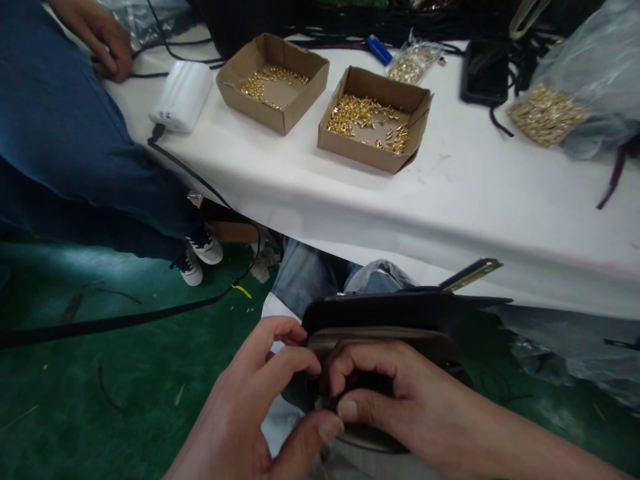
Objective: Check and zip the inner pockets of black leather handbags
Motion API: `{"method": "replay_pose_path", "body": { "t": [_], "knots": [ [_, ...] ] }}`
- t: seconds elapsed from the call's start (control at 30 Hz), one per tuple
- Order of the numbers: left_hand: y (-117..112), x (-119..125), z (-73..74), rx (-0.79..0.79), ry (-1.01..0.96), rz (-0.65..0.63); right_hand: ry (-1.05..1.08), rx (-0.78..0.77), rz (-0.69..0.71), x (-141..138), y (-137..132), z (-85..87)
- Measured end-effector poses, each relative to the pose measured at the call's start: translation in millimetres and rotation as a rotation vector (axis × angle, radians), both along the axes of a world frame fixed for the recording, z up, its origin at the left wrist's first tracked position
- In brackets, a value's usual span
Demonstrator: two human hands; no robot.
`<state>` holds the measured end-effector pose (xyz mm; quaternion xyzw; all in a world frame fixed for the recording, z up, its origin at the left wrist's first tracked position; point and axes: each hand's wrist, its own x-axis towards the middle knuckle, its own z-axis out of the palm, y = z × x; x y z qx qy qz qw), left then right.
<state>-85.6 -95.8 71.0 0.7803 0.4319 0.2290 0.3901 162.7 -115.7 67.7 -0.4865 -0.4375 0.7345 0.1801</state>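
Working at the left end of one dark bag point(400, 310), we enter it as follows: smooth-faced, round-cornered, open-mouthed, held over the lap point(306, 275), below the tabletop's near edge. Left hand point(250, 393): fingers curved, thumb and forefinger apart, tips beside that end. Right hand point(400, 387): curled at the mouth, thumb and forefinger pinching the bag's left end; whether lining or some small fitting lies between, we cannot tell. Step in hand, as we judge it: close fingertip work at the opening; the next move seems to call for a steady left hold and a fine right pinch.

Tabletop point(450, 200): white, sheeted, draped at the near edge. Left box point(255, 110): brown card, open-topped, rounded gold pieces point(255, 87). Right box point(357, 150): likewise card, nearer the near edge, stemmed gold pieces point(350, 112). Toward the right edge: clear plastic bag point(600, 63), crinkled, gold contents heaped.
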Motion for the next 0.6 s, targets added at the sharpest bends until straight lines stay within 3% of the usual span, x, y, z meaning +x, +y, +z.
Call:
{"method": "replay_pose_path", "body": {
  "t": [0.13,0.4,0.53,0.6],
  "knots": [
    [-3.4,-0.5,4.3,-0.048,0.049,0.034,0.082,-0.013,-0.035,-2.4,-1.3,-6.9],
    [2.3,0.2,7.2,-0.134,0.133,-0.059,0.157,0.040,-0.091,-10.2,-1.5,-9.8],
    [3.5,-1.3,4.5,-0.285,0.020,-0.056,0.048,-0.001,-0.056,-8.8,-8.5,-13.6],
    [4.7,-2.6,2.0,-0.318,-0.028,-0.046,-0.058,0.069,0.003,-6.3,-15.5,-18.3]
  ]
}}
